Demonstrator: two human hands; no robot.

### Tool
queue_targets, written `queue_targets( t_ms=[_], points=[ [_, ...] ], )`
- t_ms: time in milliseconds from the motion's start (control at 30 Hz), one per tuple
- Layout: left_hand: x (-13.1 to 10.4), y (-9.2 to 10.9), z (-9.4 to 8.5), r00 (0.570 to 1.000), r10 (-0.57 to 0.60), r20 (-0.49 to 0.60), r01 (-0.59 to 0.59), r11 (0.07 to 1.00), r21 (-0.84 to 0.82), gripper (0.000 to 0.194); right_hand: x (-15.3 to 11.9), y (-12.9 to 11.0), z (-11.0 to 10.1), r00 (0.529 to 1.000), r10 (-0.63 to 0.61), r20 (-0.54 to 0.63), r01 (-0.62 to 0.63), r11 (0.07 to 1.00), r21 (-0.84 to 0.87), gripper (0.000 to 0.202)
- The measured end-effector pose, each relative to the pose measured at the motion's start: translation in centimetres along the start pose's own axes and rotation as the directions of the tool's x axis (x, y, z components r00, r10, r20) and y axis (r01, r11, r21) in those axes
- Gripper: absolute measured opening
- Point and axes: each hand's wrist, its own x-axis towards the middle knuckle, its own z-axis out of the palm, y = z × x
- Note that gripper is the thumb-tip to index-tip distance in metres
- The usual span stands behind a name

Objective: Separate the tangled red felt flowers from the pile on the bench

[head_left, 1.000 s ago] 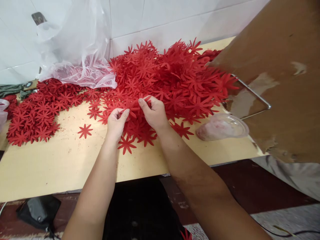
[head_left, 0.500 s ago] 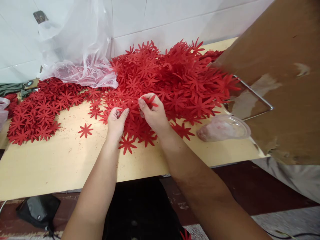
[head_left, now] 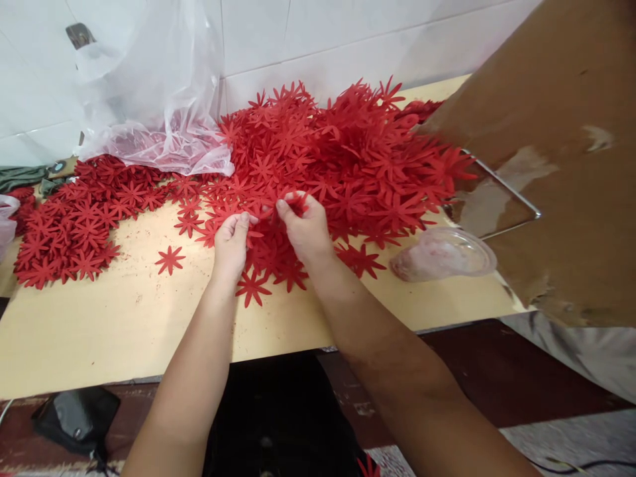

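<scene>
Red flower-shaped pieces form a large heap (head_left: 348, 152) at the middle of the table, with a second pile (head_left: 79, 225) on the left. Over the near edge of the heap, my right hand (head_left: 305, 222) pinches a red flower piece (head_left: 297, 202) between thumb and fingers. Just to its left, my left hand (head_left: 233, 235) is closed, thumb pressed to the fingers, by a red petal; whether it grips that petal is hard to make out. One single flower (head_left: 170, 260) lies apart on the wood, left of my left hand.
A translucent plastic bag (head_left: 159, 132) stands behind the piles, against the tiled wall. On the right are a clear plastic container (head_left: 447, 254) and a large cardboard sheet (head_left: 561, 172) with a metal wire. The pale table's (head_left: 124, 331) front edge runs below my forearms.
The thumb of my left hand has drawn back slightly to the left. My right hand has turned a little, and the flower piece in it has shifted with it.
</scene>
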Motion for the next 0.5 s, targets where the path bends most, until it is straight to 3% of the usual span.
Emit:
queue_targets(
  t_ms=[100, 233, 367, 500],
  points=[
    [0.1, -0.1, -0.2, 0.997, 0.065, -0.029, -0.064, 0.997, 0.039, 0.016, 0.4, 0.1, -0.5, 0.998, 0.057, -0.025, -0.057, 0.998, 0.038, 0.026],
    [0.0, -0.1, -0.3, 0.983, 0.172, -0.058, -0.167, 0.983, 0.081, 0.014, 0.3, -0.2, -0.5, 0.999, 0.026, -0.019, -0.026, 1.000, -0.006, 0.029],
    [-0.1, -0.1, -0.3, 0.973, 0.214, -0.084, -0.208, 0.976, 0.070, 0.018, -0.2, -0.7, -0.2, 0.998, 0.014, 0.067, -0.011, 0.998, -0.055, 0.030],
    [-0.2, -0.2, -0.5, 0.948, 0.308, -0.075, -0.289, 0.937, 0.194, 0.027, -0.5, -1.1, -0.2, 0.994, -0.001, 0.106, 0.010, 0.996, -0.089, 0.041]
  ],
)
